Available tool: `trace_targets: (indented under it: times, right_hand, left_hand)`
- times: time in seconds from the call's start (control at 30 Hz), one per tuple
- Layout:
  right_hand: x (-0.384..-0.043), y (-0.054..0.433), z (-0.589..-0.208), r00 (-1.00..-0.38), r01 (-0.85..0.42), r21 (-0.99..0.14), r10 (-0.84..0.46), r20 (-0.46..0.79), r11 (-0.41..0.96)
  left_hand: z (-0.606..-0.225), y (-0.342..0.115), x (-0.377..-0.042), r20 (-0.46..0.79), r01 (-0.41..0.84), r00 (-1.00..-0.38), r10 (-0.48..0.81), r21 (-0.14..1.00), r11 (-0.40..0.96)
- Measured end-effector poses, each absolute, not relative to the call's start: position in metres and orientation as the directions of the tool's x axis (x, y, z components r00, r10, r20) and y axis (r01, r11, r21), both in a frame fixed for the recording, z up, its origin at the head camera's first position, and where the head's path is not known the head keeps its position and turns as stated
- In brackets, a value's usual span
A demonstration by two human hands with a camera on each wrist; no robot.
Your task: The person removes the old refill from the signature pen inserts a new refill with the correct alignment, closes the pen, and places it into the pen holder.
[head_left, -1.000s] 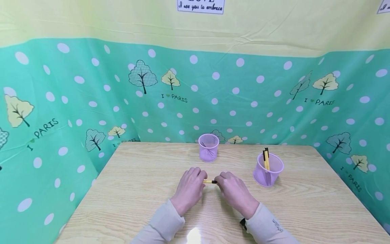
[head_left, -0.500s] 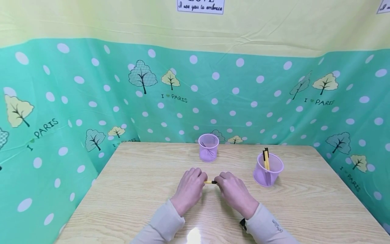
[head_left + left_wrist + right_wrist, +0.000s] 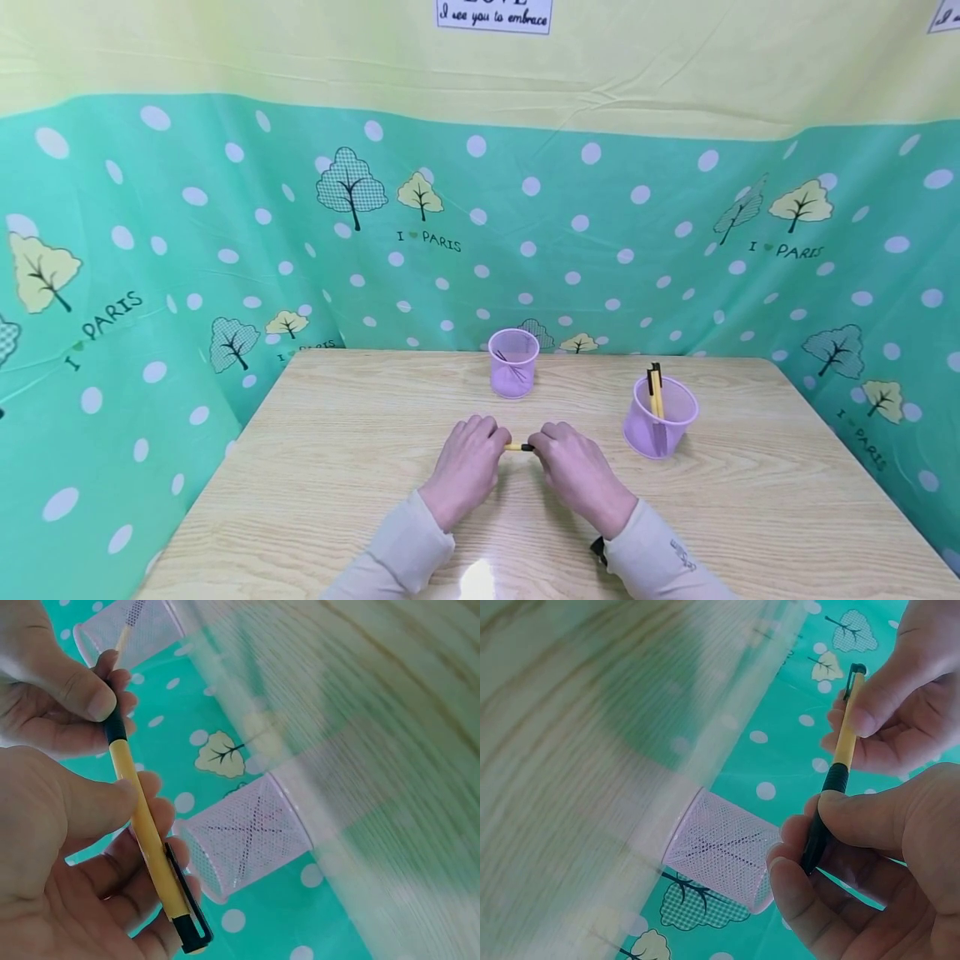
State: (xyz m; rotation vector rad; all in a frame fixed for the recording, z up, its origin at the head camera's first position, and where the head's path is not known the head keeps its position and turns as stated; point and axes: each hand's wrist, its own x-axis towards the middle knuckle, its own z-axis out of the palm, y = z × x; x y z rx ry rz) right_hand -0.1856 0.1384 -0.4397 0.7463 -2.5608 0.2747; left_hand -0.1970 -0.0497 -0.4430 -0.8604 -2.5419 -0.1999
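A yellow pen (image 3: 142,817) with a black grip section and a black clip is held between both hands above the table. My left hand (image 3: 467,462) pinches its yellow barrel between thumb and fingers, towards the clip end. At the other end, my right hand (image 3: 577,475) pinches the black grip section (image 3: 826,810) with thumb and fingertips. In the head view only a short stretch of the pen shows between the hands; the wrist views show nearly all of it.
A purple mesh pen cup (image 3: 512,363) stands at the back of the wooden table (image 3: 337,433). Right of the hands, a second purple cup (image 3: 652,433) holds yellow-and-black pens (image 3: 656,393). A dotted green cloth (image 3: 480,250) hangs behind the table.
Almost nothing differs. My left hand has shifted very slightly, with both hands still holding the pen; the cups stay where they were.
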Motion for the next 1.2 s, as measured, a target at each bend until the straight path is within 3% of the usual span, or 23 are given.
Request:
trace_targets:
  times: [0.4, 0.7, 1.2]
  right_hand:
    - [-0.1857, 0.1385, -0.439, -0.753, -0.546, -0.071, -0.451, 0.478, 0.835]
    - [-0.186, 0.1382, -0.4399, -0.756, -0.544, -0.071, -0.451, 0.475, 0.836]
    - [-0.1857, 0.1376, -0.4397, -0.731, -0.569, -0.065, -0.468, 0.496, 0.82]
  left_hand:
    - [-0.4469, -0.0508, -0.1984, 0.462, 0.617, -0.693, 0.553, -0.015, 0.787]
    - [-0.4454, -0.0509, -0.1958, 0.466, 0.607, -0.718, 0.518, 0.054, 0.793]
    - [-0.4444, -0.0506, -0.1992, 0.527, 0.637, -0.67, 0.523, 0.046, 0.77]
